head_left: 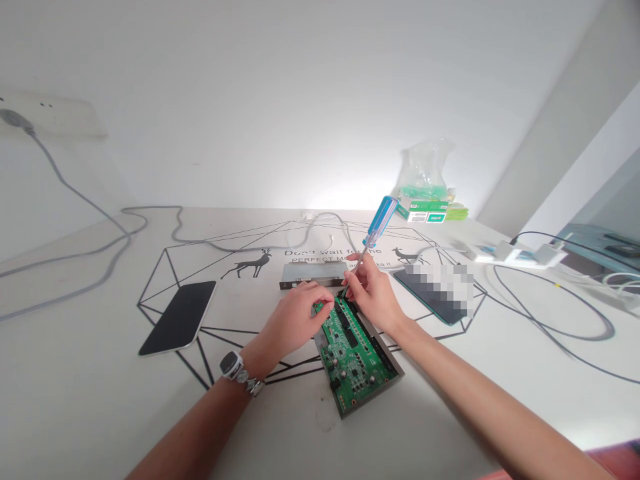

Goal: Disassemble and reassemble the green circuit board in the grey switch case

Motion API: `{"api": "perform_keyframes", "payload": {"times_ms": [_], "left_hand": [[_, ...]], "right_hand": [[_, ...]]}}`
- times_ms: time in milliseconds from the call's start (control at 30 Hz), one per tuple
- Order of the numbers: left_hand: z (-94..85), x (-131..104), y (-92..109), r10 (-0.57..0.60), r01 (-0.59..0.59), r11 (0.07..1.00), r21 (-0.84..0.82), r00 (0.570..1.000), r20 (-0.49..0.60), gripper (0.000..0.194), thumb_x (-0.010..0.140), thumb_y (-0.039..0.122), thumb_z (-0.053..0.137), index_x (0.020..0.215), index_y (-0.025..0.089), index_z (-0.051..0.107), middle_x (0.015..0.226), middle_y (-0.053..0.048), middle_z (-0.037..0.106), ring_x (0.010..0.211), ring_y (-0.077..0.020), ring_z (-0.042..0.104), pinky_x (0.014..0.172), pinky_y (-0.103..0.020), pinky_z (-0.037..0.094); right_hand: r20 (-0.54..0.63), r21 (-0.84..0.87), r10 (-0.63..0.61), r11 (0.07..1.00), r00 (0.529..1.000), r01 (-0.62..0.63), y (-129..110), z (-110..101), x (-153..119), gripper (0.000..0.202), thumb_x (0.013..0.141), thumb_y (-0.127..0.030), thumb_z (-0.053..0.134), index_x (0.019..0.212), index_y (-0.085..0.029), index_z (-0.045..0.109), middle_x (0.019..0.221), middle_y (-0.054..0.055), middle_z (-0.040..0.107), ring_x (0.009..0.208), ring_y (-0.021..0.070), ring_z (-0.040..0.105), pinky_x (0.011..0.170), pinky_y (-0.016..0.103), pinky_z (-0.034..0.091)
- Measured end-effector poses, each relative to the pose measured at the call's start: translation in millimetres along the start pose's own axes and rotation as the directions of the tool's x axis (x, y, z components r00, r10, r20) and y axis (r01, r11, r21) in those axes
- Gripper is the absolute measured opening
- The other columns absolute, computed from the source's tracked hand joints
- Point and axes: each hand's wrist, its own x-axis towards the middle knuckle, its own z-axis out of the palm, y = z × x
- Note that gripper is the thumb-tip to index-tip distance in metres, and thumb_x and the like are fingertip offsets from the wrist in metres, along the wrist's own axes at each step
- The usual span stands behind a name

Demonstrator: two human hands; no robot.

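A green circuit board (357,360) lies in an open grey metal case half (395,363), slanting away from me on the table. My right hand (373,290) is closed around the shaft of a screwdriver (381,220) with a clear blue handle. The handle points up and to the right, and the tip reaches down to the far end of the board. My left hand (300,313) is closed over the board's far left corner, thumb and fingers bent at its edge. Its fingertips are partly hidden. Just beyond the hands lies another grey metal case part (315,272).
A phone (180,317) lies at the left, another dark phone (430,297) at the right. Behind stand a green and white box (423,210) and a plastic bag (425,167). A power strip (515,252) with cables sits far right. A grey cable (215,247) runs along the back.
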Motion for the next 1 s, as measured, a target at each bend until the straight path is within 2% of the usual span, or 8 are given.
{"api": "perform_keyframes", "payload": {"times_ms": [200,300,400,533,633,700,800,1000], "left_hand": [[1.2,-1,-1,0.013,-0.014,1.0,0.02,1.0,0.006,0.017,0.095,0.027,0.053,0.088,0.022,0.067,0.087,-0.002,0.068,0.09,-0.0206,0.059,0.077,-0.031,0.045],[1.5,0,-2,0.016,-0.016,1.0,0.019,1.0,0.003,0.016,0.095,0.026,0.053,0.088,0.022,0.067,0.087,-0.002,0.067,0.089,-0.0201,0.059,0.077,-0.031,0.045],[1.1,0,-1,0.009,-0.009,1.0,0.013,1.0,0.001,0.016,0.095,0.027,0.053,0.088,0.022,0.067,0.087,-0.002,0.067,0.088,-0.0199,0.059,0.076,-0.03,0.045],[0.9,0,1,-0.001,0.001,1.0,0.011,1.0,-0.004,0.016,0.094,0.027,0.054,0.088,0.022,0.068,0.086,-0.002,0.068,0.088,-0.0201,0.059,0.077,-0.031,0.046],[1.6,0,1,-0.006,0.006,1.0,0.014,1.0,-0.007,0.016,0.094,0.027,0.054,0.089,0.023,0.069,0.088,-0.001,0.068,0.089,-0.0202,0.059,0.08,-0.031,0.046],[2.2,-1,1,-0.007,0.008,1.0,0.017,1.0,-0.01,0.015,0.094,0.028,0.055,0.089,0.023,0.069,0.088,-0.001,0.068,0.089,-0.0203,0.059,0.079,-0.031,0.046],[2.7,-1,1,-0.005,0.005,1.0,0.025,1.0,-0.01,0.015,0.094,0.028,0.055,0.089,0.023,0.068,0.087,-0.002,0.068,0.089,-0.0205,0.059,0.078,-0.031,0.046],[1.2,-1,0,0.009,-0.009,1.0,0.016,1.0,-0.018,0.016,0.095,0.027,0.054,0.087,0.022,0.067,0.086,-0.002,0.067,0.088,-0.0204,0.058,0.077,-0.031,0.045]], "right_hand": [[0.013,-0.044,-0.021,0.999,1.0,0.022,-2,-1,2,0.025,0.095,-0.037,0.052,0.117,-0.024,0.052,0.074,0.0,0.064,0.061,0.0188,0.063,0.06,0.03,0.051],[-0.037,-0.048,-0.019,0.999,0.999,0.018,-3,-1,3,0.016,0.091,-0.037,0.059,0.099,-0.023,0.057,0.081,0.002,0.067,0.061,0.0169,0.062,0.059,0.029,0.05],[-0.125,0.008,0.029,1.0,0.992,-0.029,1,1,5,0.026,0.083,-0.041,0.07,0.077,-0.022,0.053,0.083,0.004,0.069,0.062,0.0161,0.061,0.06,0.029,0.05],[-0.136,0.102,0.079,0.993,0.988,-0.065,10,0,7,0.03,0.081,-0.045,0.072,0.072,-0.022,0.054,0.071,0.002,0.068,0.061,0.0173,0.062,0.06,0.029,0.051],[-0.064,0.1,0.048,0.994,0.997,-0.041,9,0,7,0.023,0.087,-0.043,0.066,0.081,-0.021,0.065,0.08,0.004,0.072,0.063,0.0169,0.063,0.063,0.03,0.052],[-0.019,0.062,0.021,0.998,1.0,-0.02,5,0,7,0.025,0.092,-0.041,0.058,0.099,-0.021,0.071,0.088,0.005,0.074,0.068,0.0172,0.064,0.063,0.03,0.052],[-0.016,-0.014,-0.012,1.0,1.0,0.011,2,3,7,0.033,0.094,-0.038,0.056,0.119,-0.022,0.068,0.098,0.005,0.074,0.074,0.0176,0.064,0.061,0.028,0.049],[-0.056,-0.029,-0.016,0.999,0.998,0.015,8,6,7,0.019,0.086,-0.036,0.066,0.077,-0.02,0.065,0.073,0.0,0.068,0.067,0.0157,0.062,0.066,0.027,0.048]]}}
